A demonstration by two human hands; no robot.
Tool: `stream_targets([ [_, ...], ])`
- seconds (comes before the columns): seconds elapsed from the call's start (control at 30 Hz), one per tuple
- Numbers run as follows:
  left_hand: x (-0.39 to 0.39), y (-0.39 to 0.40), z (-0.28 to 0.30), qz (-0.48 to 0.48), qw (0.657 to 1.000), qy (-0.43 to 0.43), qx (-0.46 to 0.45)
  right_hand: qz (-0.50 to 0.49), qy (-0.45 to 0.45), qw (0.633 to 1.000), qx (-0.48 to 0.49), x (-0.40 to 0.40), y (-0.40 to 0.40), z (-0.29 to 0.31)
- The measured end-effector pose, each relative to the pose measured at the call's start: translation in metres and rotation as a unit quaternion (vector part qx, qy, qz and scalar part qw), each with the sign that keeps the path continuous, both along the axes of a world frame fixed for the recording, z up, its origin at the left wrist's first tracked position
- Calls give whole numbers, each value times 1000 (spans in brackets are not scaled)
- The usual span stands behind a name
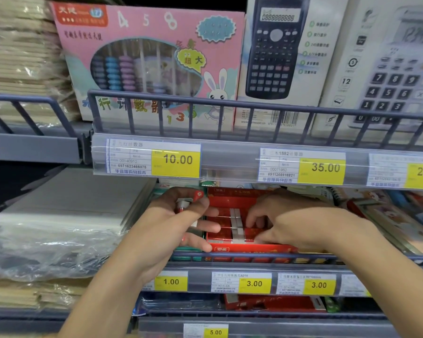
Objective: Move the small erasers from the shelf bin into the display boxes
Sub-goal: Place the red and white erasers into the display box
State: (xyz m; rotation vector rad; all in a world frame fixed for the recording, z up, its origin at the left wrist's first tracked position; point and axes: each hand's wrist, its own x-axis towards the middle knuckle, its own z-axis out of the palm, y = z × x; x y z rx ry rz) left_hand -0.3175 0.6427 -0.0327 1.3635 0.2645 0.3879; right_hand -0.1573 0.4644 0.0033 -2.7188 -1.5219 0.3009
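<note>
Left hand [178,223] grip: thumb and forefinger curled round a small handful of erasers [189,200] in red-and-white wrappers, one red end sticking up past the knuckles; the other fingers reach flat toward the left wall of the red display box [252,248]. Right hand [286,224] is inside the box, fingertips bent down onto the packed erasers near the white strip [237,224] that runs front to back — looks like a pinch on one eraser, but the fingers hide the contact, so can't tell whether it's actually grasping. Box sits on the lower shelf behind the grey wire rail [254,257], rows of red-wrapped erasers filling most of it, front lip printed with a white logo. Teal-edged tray just left of the box, under the left hand; contents hidden. Plastic-wrapped white stock [66,213] farther left. Price tags below the rail read 1.00, 3.00, 3.00. Upper shelf: pink abacus box [147,59] over a 10.00 tag, scientific calculator box [283,52] over a 35.00 tag, desk calculator box at the right edge — blurred.
</note>
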Motion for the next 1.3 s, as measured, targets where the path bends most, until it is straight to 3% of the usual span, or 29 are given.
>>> stream_targets([
  [0.27,1,2,-5,0,999,0,34,39,-1,999,-30,2,1,-3],
  [0.4,-1,1,-2,-12,998,8,54,18,32,997,68,-1,-4,3],
  [0.53,-2,0,-1,-24,998,11,64,0,139,958,250,-18,4,4],
  [0.77,-5,0,1,-42,996,17,73,18,244,908,340,-36,26,3],
  [0.97,-1,2,-4,5,998,9,55,-50,283,857,428,-33,24,1],
  [1.17,-2,-2,-2,32,997,-11,67,-78,328,866,369,-39,23,-3],
  [1.3,-1,-4,-1,49,996,-22,69,-86,414,804,419,-35,19,-3],
])
